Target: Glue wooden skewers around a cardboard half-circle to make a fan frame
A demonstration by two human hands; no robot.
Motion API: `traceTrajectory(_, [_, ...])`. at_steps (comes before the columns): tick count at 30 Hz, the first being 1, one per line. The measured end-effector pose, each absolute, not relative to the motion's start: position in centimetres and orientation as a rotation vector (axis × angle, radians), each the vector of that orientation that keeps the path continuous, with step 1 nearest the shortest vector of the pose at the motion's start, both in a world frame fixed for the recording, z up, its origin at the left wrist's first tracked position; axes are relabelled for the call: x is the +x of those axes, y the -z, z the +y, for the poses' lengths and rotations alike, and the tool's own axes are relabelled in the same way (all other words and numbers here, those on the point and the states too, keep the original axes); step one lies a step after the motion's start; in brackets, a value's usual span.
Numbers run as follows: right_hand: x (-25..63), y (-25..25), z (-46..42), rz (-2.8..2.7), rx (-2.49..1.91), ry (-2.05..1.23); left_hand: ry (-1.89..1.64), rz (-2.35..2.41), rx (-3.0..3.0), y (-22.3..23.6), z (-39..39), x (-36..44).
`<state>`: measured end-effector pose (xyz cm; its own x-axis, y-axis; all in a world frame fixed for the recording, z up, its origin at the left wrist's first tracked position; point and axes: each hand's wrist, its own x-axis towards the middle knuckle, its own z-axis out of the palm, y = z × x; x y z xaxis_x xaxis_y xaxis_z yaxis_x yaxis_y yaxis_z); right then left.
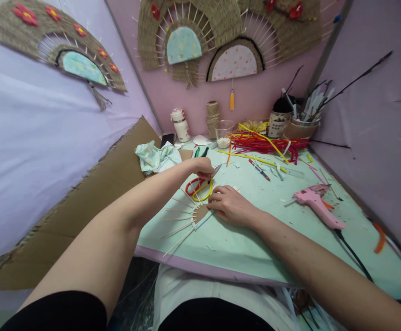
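Note:
My left hand (204, 168) is curled, with its fingers closed at the blade end of a pair of scissors (203, 192). The red and yellow handle loops point toward me, and the blade tips stick out past the fingers to the right. My right hand (229, 204) rests on the table with bent fingers on the right edge of a small fan frame (200, 214). That frame is a brown cardboard half-circle with thin wooden sticks fanning out to the left and a pale blue strip along its straight edge. My left fingertips are partly hidden.
A pink glue gun (319, 207) lies at right with its cord trailing forward. Red and yellow pipe cleaners (265, 145), a twine spool (213, 117), a plastic cup (224, 135) and a white bottle (180, 124) line the back. Crumpled floral cloth (157, 157) lies by a cardboard sheet (93, 197).

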<state>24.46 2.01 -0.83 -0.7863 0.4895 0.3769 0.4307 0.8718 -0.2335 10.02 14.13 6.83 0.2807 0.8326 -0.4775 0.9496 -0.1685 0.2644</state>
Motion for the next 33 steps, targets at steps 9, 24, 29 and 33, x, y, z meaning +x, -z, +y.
traceTrajectory(9, [24.3,0.7,1.8,-2.63,-0.708,-0.181,0.29,1.051,2.742,-7.5,11.7,4.2])
traceTrajectory(24, [24.3,0.7,1.7,-2.628,-0.716,-0.193,0.538,0.581,3.35,-4.4,11.6,2.2])
traceTrajectory(29, [24.3,0.6,1.6,-2.628,-0.723,-0.206,0.517,0.564,3.356,-4.5,11.6,2.3])
traceTrajectory(33, [24.2,0.5,1.6,-2.625,-0.728,-0.218,0.474,0.551,3.344,-4.8,11.4,2.6])
